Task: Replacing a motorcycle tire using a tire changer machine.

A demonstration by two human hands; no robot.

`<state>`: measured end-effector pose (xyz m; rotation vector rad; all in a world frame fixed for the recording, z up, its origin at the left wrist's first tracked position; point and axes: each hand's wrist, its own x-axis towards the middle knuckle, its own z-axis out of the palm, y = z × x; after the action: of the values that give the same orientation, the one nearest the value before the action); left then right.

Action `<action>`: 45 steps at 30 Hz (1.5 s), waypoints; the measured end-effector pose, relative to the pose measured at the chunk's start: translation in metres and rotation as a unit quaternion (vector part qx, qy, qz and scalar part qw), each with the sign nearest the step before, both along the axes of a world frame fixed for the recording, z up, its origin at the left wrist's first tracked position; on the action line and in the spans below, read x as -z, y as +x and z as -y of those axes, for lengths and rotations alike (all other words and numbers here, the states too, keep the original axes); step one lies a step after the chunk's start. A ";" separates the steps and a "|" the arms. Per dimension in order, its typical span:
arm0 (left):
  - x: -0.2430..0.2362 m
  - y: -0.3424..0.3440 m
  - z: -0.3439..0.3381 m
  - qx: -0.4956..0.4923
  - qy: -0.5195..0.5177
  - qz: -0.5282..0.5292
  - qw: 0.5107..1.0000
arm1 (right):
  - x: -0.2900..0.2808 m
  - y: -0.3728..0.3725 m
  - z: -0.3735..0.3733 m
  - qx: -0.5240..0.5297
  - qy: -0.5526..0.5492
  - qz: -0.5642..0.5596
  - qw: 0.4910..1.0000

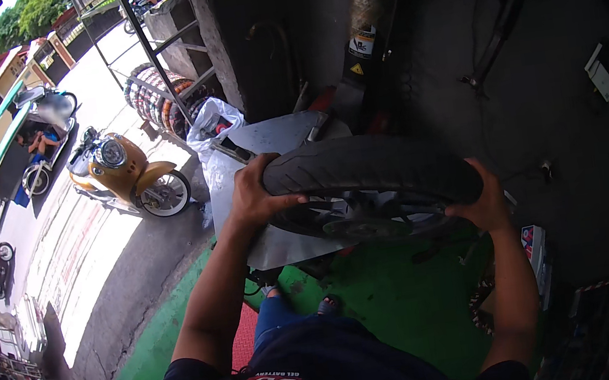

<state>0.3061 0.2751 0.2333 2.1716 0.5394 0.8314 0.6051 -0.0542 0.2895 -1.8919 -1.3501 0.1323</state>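
Note:
A motorcycle wheel [374,161] with a black tyre and dark spokes is held up in front of me, tilted so that its tread and part of one side show. My left hand [257,194] is closed round the tyre's left end, its thumb over the sidewall. At the right end my right hand [484,201] grips the tyre, with the thumb on the inner side near the rim. Partly hidden beneath and behind the wheel lies a grey metal plate [281,247]; whether the wheel touches it, I cannot tell.
A white plastic bag [215,121] hangs by the plate, near a metal rack [184,33] and stacked tyres [153,94]. An orange scooter [120,164] stands outside at left. A dark machine column [360,59] rises behind; boxes [536,255] sit right on the green floor [387,294].

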 end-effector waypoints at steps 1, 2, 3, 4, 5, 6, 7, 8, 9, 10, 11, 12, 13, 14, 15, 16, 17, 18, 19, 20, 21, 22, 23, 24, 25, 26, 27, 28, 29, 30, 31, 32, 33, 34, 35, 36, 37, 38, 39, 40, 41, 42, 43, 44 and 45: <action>-0.001 -0.003 0.004 0.005 0.000 0.011 1.000 | 0.001 -0.002 0.002 0.005 0.010 0.007 1.000; -0.001 -0.005 0.007 0.007 0.002 0.018 1.000 | 0.003 -0.005 0.004 -0.002 0.015 0.024 1.000; -0.001 -0.012 0.015 0.001 0.005 0.030 1.000 | 0.002 -0.009 0.012 -0.013 0.033 0.072 0.997; -0.001 -0.017 0.019 0.019 0.016 0.024 0.999 | 0.003 -0.012 0.016 -0.024 0.056 0.117 0.991; 0.000 -0.023 0.023 0.041 0.031 0.015 0.999 | 0.005 -0.019 0.022 -0.030 0.052 0.119 0.991; 0.000 -0.026 0.026 0.032 0.027 0.018 0.999 | 0.006 -0.023 0.028 -0.019 0.033 0.103 0.994; 0.001 -0.029 0.027 0.050 0.040 0.024 0.998 | 0.007 -0.026 0.031 -0.008 0.015 0.087 0.996; 0.002 -0.029 0.028 0.071 0.058 0.038 0.995 | 0.007 -0.026 0.034 -0.011 0.015 0.089 0.996; 0.003 -0.030 0.027 0.077 0.073 0.045 0.993 | 0.008 -0.028 0.037 -0.003 0.009 0.069 0.998; 0.005 -0.023 0.022 0.076 0.077 0.042 0.993 | 0.007 -0.023 0.037 0.008 0.010 0.064 0.998; 0.007 -0.024 0.022 0.071 0.072 0.044 0.994 | 0.007 -0.024 0.038 0.008 0.012 0.067 0.998; 0.009 -0.021 0.020 0.064 0.073 0.042 0.994 | 0.006 -0.021 0.036 -0.005 0.011 0.101 0.995; 0.010 -0.021 0.018 0.065 0.069 0.048 0.994 | 0.005 -0.022 0.035 -0.017 0.009 0.127 0.992; 0.013 -0.020 0.016 0.065 0.071 0.046 0.994 | 0.004 -0.024 0.033 -0.017 0.010 0.137 0.990; 0.015 -0.021 0.015 0.065 0.073 0.046 0.994 | 0.002 -0.027 0.030 -0.016 0.003 0.116 0.993; 0.017 -0.023 0.013 0.063 0.073 0.048 0.994 | 0.001 -0.030 0.028 -0.015 -0.005 0.095 0.995; 0.019 -0.024 0.011 0.067 0.049 0.046 0.996 | -0.001 -0.033 0.024 -0.017 -0.006 0.097 0.995; 0.021 -0.027 0.009 0.071 0.031 0.052 0.996 | -0.001 -0.036 0.023 -0.018 -0.017 0.040 0.999; 0.023 -0.030 0.006 0.070 0.021 0.045 0.996 | -0.002 -0.037 0.023 -0.018 -0.027 -0.016 0.999; 0.023 -0.032 0.003 0.073 0.014 0.051 0.996 | -0.002 -0.032 0.024 -0.020 -0.030 -0.013 0.999; 0.023 -0.037 0.000 0.077 0.014 0.056 0.995 | 0.002 -0.029 0.030 -0.009 -0.044 0.010 0.999; 0.021 -0.041 -0.002 0.074 0.005 0.059 0.995 | 0.009 -0.023 0.036 0.000 -0.059 0.033 0.998; 0.019 -0.046 -0.005 0.079 -0.027 0.043 0.996 | 0.018 -0.012 0.043 -0.005 -0.060 0.034 0.998; 0.015 -0.051 -0.007 0.079 -0.062 0.023 0.995 | 0.029 0.003 0.053 0.010 -0.069 -0.040 0.997; 0.010 -0.054 -0.009 0.067 -0.079 -0.011 0.995 | 0.047 0.015 0.062 0.024 -0.078 -0.112 0.990; 0.006 -0.057 -0.008 0.074 -0.066 0.012 0.995 | 0.073 0.020 0.074 0.011 -0.095 -0.249 0.964; 0.003 -0.058 -0.008 0.059 0.041 0.043 0.996 | 0.106 0.027 0.080 -0.004 -0.110 -0.379 0.919; -0.001 -0.061 -0.007 0.048 0.150 0.070 0.985 | 0.146 0.023 0.079 -0.013 -0.109 -0.375 0.921; -0.002 -0.061 -0.005 0.057 0.190 0.039 0.979 | 0.186 0.015 0.077 0.046 -0.204 -0.273 0.939; -0.004 -0.063 -0.005 0.056 0.191 0.049 0.979 | 0.215 0.009 0.080 0.125 -0.323 -0.163 0.924; -0.004 -0.064 -0.004 0.077 0.161 0.027 0.984 | 0.236 0.007 0.085 0.103 -0.301 -0.161 0.934; -0.003 -0.065 -0.005 0.094 0.143 0.017 0.985 | 0.254 0.006 0.085 0.092 -0.272 -0.158 0.945; -0.001 -0.067 -0.005 0.097 0.140 0.029 0.985 | 0.270 0.004 0.082 0.081 -0.242 -0.155 0.954; 0.001 -0.067 -0.006 0.092 0.142 0.030 0.985 | 0.285 0.004 0.079 0.071 -0.211 -0.153 0.963; 0.003 -0.068 -0.008 0.090 0.135 0.039 0.986 | 0.296 0.000 0.074 0.062 -0.179 -0.150 0.970; 0.005 -0.068 -0.012 0.092 0.130 0.057 0.986 | 0.300 0.002 0.071 0.060 -0.166 -0.149 0.973; 0.006 -0.066 -0.017 0.093 0.120 0.050 0.987 | 0.301 0.002 0.065 0.058 -0.153 -0.148 0.975; 0.005 -0.063 -0.024 0.072 0.091 0.051 0.992 | 0.296 0.011 0.056 0.074 -0.165 -0.237 0.954; 0.003 -0.059 -0.033 0.047 0.052 0.049 0.996 | 0.289 0.015 0.049 0.122 -0.202 -0.318 0.918; 0.001 -0.054 -0.043 0.013 0.029 0.020 0.999 | 0.279 0.014 0.048 0.092 -0.178 -0.325 0.924; -0.002 -0.049 -0.055 -0.008 -0.019 0.023 1.000 | 0.259 0.030 0.038 0.057 -0.194 -0.355 0.913; -0.006 -0.046 -0.068 -0.041 -0.073 0.001 0.997 | 0.240 0.040 0.026 0.002 -0.192 -0.378 0.905; -0.009 -0.046 -0.081 -0.069 -0.098 0.014 0.993 | 0.220 0.046 0.019 0.024 -0.205 -0.382 0.901; -0.012 -0.045 -0.095 -0.095 -0.113 0.036 0.988 | 0.198 0.053 0.013 -0.029 -0.135 -0.402 0.905; -0.013 -0.051 -0.108 -0.041 -0.244 0.074 0.966 | 0.183 0.045 0.009 -0.090 -0.054 -0.414 0.904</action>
<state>0.2551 0.3829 0.2466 1.6344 0.6800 0.7974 0.6500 -0.0634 0.1066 -1.4952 -0.9106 1.0022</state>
